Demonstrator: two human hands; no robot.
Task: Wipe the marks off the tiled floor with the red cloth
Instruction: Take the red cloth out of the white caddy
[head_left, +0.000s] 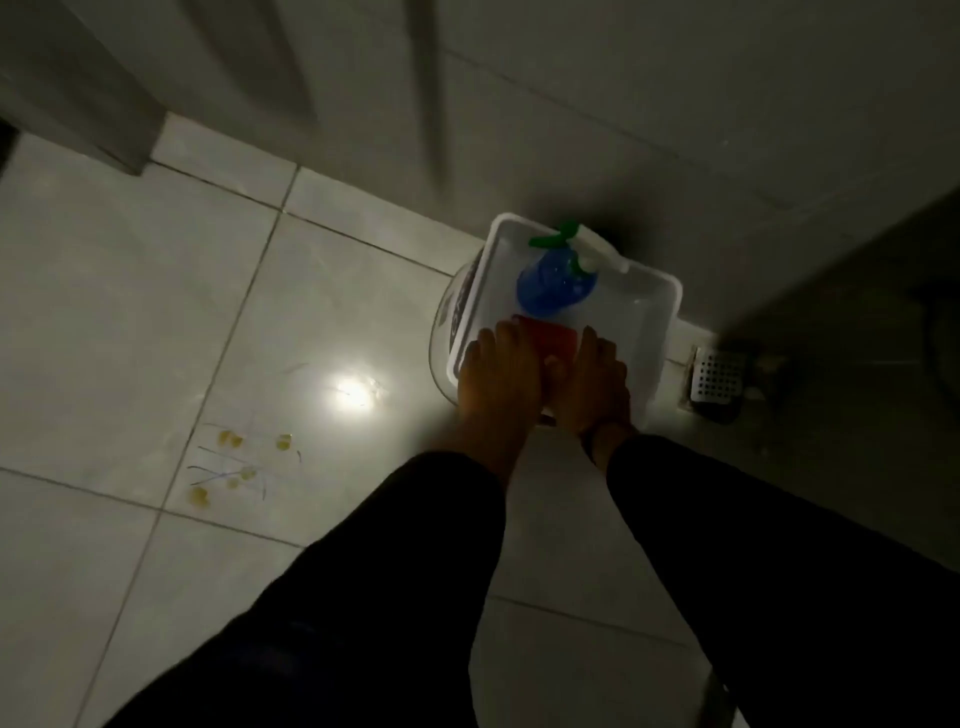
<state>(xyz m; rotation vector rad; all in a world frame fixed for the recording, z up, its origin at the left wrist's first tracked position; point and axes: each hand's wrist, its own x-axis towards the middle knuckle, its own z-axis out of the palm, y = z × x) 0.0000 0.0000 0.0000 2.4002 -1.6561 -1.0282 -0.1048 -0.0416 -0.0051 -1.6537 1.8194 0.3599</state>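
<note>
The red cloth (551, 338) lies in the near end of a white tub (660, 306) that sits on a clear bucket. My left hand (496, 376) and my right hand (592, 382) both reach into the tub, one on each side of the cloth, fingers touching its edges; whether they grip it I cannot tell. Yellow blotches and thin dark scribbles, the marks (236, 462), are on the white tiled floor (130, 312) to the left of my arms.
A blue spray bottle (553, 283) with a green and white trigger lies in the tub behind the cloth. A metal floor drain (717, 379) sits right of the tub by the wall. A light reflection (350, 392) glares on the tile. A door stands behind.
</note>
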